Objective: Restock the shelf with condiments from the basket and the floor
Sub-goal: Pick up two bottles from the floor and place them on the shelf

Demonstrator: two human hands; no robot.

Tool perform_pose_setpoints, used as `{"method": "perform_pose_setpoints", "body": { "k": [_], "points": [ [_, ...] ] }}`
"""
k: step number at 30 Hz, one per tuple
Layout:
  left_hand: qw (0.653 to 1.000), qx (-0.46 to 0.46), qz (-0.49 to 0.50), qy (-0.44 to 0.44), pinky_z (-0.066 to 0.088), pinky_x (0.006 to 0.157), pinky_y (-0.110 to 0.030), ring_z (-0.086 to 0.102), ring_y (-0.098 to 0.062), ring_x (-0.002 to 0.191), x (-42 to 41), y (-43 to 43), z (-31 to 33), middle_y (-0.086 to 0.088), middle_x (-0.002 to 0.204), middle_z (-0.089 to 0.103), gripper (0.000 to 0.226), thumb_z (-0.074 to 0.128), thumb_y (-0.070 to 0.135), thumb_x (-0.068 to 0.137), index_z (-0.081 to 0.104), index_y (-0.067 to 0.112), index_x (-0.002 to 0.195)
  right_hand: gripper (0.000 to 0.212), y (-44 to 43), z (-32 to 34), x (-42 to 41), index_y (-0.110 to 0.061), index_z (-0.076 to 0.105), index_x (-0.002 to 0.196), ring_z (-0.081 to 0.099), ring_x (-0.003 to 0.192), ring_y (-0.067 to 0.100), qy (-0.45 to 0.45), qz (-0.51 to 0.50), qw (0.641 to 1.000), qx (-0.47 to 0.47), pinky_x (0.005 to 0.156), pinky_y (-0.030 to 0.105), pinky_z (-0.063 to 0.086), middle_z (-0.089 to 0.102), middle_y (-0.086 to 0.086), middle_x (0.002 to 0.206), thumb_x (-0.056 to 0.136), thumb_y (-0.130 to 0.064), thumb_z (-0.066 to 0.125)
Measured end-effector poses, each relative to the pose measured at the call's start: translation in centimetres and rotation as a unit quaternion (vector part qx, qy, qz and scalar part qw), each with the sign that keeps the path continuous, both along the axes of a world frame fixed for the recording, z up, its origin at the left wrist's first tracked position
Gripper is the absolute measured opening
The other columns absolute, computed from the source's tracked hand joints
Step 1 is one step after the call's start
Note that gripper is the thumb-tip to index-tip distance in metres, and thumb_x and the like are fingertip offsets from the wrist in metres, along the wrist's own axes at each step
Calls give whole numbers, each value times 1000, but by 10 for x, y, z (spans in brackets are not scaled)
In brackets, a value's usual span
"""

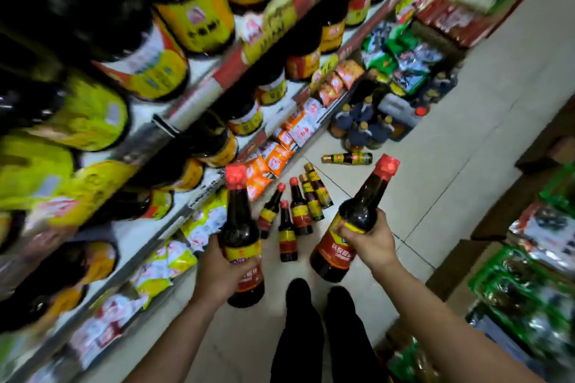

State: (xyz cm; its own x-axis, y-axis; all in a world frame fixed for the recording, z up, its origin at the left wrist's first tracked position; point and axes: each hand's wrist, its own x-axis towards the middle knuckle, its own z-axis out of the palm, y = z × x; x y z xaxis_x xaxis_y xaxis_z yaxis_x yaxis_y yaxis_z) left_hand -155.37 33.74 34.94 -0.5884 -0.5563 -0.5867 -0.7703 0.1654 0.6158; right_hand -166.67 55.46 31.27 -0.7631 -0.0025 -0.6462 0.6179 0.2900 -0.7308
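Note:
My left hand [217, 274] grips a dark sauce bottle [241, 227] with a red cap and a red-and-yellow label, held upright beside the shelf [199, 96] on my left. My right hand [370, 242] holds a second, similar dark bottle [357, 218], tilted with its red cap pointing up and to the right. On the tiled floor between my hands lie several smaller sauce bottles [295, 211], and one more bottle [347, 158] lies on its side further off. No basket is in view.
The shelves on the left carry large dark bottles with yellow labels, with packets [280, 146] on the lowest level. A cluster of blue-capped bottles [361, 127] and a grey jug [401, 115] stand on the floor ahead. Cartons and green packets [522, 289] line the right side. My shoes [317, 301] are below.

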Motion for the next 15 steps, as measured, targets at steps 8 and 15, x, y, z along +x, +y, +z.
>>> {"method": "perform_pose_setpoints", "body": {
  "k": [8, 15],
  "points": [
    [985, -41, 132, 108, 50, 88, -40, 61, -22, 101, 98, 7, 159, -1, 107, 64, 87, 74, 52, 32, 51, 24, 111, 48, -8, 177, 24, -16, 53, 107, 59, 95, 20, 144, 162, 976, -20, 85, 34, 49, 62, 5, 105, 67, -8, 78],
    [942, -101, 258, 191, 47, 91, -34, 60, -19, 101, 209, -8, 229, -2, 114, 62, 89, 87, 38, 40, 50, 17, 117, 62, -58, 253, 66, -16, 48, 119, 59, 102, 18, 258, 303, 917, -34, 94, 39, 48, 61, 2, 109, 66, -14, 80]
  ]
}}
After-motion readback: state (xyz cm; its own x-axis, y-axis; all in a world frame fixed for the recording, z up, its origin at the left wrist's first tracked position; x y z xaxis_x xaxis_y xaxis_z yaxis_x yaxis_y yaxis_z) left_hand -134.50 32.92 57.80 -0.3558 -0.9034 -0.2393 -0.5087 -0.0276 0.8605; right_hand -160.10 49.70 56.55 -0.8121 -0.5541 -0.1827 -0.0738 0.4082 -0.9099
